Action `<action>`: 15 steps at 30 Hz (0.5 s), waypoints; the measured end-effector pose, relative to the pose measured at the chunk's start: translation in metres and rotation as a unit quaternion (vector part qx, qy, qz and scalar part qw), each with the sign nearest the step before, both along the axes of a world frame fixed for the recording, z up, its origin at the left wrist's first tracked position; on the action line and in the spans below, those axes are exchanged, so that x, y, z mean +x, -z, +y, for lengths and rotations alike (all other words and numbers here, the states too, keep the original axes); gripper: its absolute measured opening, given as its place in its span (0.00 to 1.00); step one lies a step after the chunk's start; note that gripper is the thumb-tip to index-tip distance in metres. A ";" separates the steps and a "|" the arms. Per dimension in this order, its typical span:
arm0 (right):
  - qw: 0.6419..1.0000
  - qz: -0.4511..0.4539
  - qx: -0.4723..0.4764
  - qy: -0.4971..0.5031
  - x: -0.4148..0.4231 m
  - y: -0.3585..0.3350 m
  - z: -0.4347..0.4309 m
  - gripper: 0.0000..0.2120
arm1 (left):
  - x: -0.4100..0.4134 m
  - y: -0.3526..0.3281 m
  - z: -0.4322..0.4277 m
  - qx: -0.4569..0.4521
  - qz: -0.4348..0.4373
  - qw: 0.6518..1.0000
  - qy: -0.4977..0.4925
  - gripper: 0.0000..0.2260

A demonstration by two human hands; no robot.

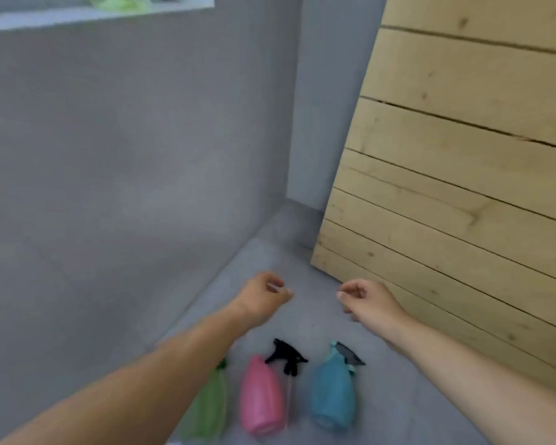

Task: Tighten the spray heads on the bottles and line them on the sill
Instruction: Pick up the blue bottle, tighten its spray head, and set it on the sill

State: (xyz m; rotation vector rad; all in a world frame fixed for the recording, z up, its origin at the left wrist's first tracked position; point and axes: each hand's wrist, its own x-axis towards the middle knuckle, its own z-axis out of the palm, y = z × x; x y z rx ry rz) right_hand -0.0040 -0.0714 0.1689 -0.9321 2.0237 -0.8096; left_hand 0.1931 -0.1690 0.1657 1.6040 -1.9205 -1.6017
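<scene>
Both hands empty, left hand (264, 297) and right hand (363, 298) loosely curled, pink bottle (262, 396), blue bottle (333, 393), green bottle (209, 409) below them, sill (77, 19) unfilled.

Green bottle (210, 409) half behind the left forearm (135, 377) — its spray head mostly hidden, whole frame motion-blurred.

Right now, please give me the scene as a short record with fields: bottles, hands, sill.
bottles: green bottle, pink bottle, blue bottle, side by side on the grey floor
pink spray head: black spray head looks off the neck, beside it
left hand: empty, above the bottles
right hand: empty, above the bottles
sill: top left, something green on it, blurred
</scene>
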 end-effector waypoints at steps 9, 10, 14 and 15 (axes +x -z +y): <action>0.982 -0.033 0.137 0.129 -0.035 0.152 0.055 0.12 | -0.049 0.122 0.083 0.088 -0.119 0.982 0.114 0.31; 0.978 -0.041 0.146 0.140 -0.038 0.168 0.057 0.14 | -0.056 0.129 0.088 0.091 -0.130 0.980 0.121 0.33; 0.975 -0.054 0.154 0.150 -0.044 0.201 0.056 0.23 | -0.071 0.146 0.097 0.095 -0.153 0.976 0.124 0.34; 0.974 -0.056 0.157 0.152 -0.046 0.208 0.054 0.24 | -0.074 0.149 0.098 0.100 -0.154 0.975 0.121 0.34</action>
